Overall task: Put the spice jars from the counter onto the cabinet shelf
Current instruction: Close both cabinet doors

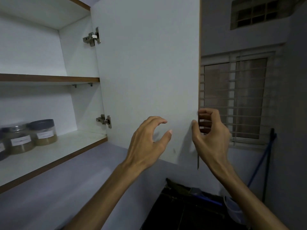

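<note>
Three spice jars stand on the lower cabinet shelf (69,146) at the left: a dark-lidded jar (44,132) with tan powder, a second jar (19,140) beside it, and a third jar (1,150) cut off by the frame edge. The white cabinet door (146,72) stands wide open. My right hand (210,130) grips the door's free edge, fingers behind it and thumb on the inner face. My left hand (149,140) hovers in front of the door's inner face, fingers loosely curled, holding nothing.
An upper shelf (49,79) holds nothing I can see. Two metal hinges (93,37) (104,121) join door and cabinet. A barred window (235,97) is at the right, a blue-handled tool (260,163) leans below it, and a dark counter (182,209) lies underneath.
</note>
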